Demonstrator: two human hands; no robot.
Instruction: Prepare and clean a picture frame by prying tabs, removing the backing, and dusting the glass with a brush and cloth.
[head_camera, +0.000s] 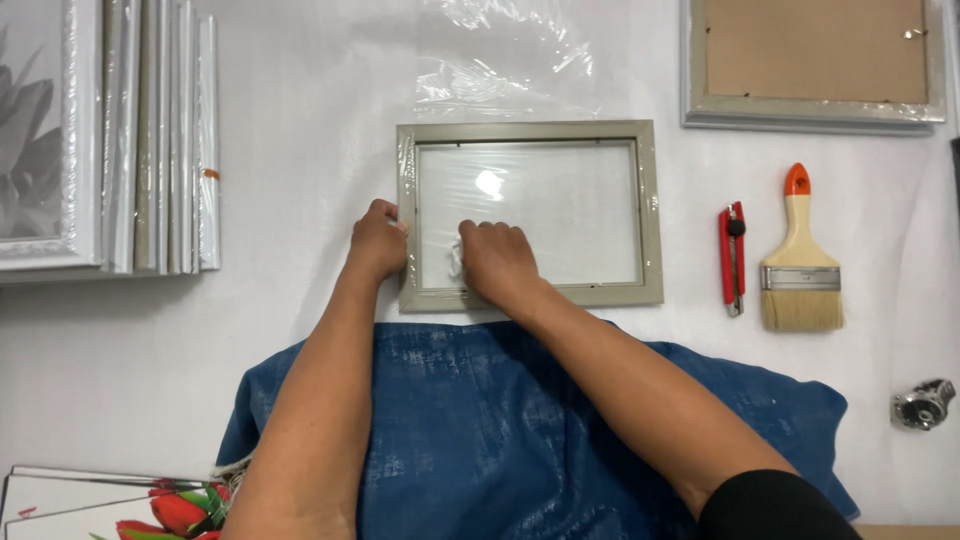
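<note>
Right hand fingers curled on a small white cloth wad, pressed to the glass near the frame's left edge. Left hand grips the left rail of the grey picture frame, lying flat on the white table above a blue cloth; red utility knife and paintbrush lie well right.

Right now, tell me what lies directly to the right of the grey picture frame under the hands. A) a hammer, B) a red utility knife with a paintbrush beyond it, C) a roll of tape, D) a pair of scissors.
B: a red utility knife lies just right of the grey picture frame, and a paintbrush with an orange-tipped handle lies beyond it.
</note>
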